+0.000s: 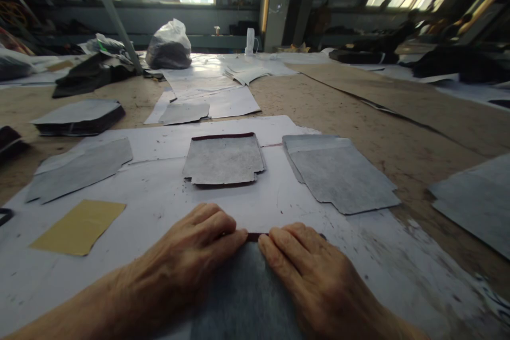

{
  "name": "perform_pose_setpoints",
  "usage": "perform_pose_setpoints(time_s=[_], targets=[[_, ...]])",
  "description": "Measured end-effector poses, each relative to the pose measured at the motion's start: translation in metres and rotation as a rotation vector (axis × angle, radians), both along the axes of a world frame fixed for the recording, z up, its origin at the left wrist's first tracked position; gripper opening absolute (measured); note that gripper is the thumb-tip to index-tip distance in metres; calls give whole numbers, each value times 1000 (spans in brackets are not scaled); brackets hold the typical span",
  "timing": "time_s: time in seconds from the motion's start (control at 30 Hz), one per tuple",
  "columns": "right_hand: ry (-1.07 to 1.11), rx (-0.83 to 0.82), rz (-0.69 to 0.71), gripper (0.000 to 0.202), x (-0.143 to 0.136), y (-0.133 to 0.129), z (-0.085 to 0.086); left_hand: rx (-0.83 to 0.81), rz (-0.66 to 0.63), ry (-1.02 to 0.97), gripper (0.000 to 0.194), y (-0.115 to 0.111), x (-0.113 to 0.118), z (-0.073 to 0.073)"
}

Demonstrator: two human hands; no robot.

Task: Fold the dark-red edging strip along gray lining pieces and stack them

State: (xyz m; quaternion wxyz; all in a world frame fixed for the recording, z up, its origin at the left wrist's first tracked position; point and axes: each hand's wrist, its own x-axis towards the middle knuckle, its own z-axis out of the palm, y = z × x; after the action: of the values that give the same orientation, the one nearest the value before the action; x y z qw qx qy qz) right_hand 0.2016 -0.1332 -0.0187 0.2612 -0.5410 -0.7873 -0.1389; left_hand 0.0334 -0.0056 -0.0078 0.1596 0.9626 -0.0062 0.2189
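A grey-backed panel point(249, 297), seemingly fabric or leather, lies in front of me with a dark maroon folded strip along its far edge. My left hand point(187, 249) is closed at that edge, fingers curled and thumb pressing on the fold. On the other side my right hand point(314, 265) presses the same edge with its fingers held together. Only a short length of the fold shows between the hands. Just beyond lies a small pile of notched grey panels point(225, 162) with a maroon far edge. Larger grey panels point(342, 175) overlap to the right of it.
White paper point(159, 196) covers the near table. A yellow sheet point(79, 227) and a grey piece point(87, 164) lie left, with a thick stack point(77, 117) behind. More grey material point(478, 202) sits far right. A slanted pole point(111, 16) and a plastic bag point(169, 45) stand farther back.
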Motion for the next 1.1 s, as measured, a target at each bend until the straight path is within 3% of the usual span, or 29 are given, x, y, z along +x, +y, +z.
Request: perform_pose_setpoints(time_s=[0.17, 0.43, 0.63, 1.1], targets=[[-26, 20, -24, 36, 0, 1, 1, 2, 31, -20, 39, 7, -13, -3], [-179, 11, -37, 38, -5, 6, 9, 78, 6, 42, 26, 2, -10, -2], [-29, 123, 3, 36, -19, 22, 4, 87, -20, 27, 21, -1, -6, -4], [-30, 43, 76, 36, -14, 21, -3, 79, 63, -56, 33, 13, -31, -7]])
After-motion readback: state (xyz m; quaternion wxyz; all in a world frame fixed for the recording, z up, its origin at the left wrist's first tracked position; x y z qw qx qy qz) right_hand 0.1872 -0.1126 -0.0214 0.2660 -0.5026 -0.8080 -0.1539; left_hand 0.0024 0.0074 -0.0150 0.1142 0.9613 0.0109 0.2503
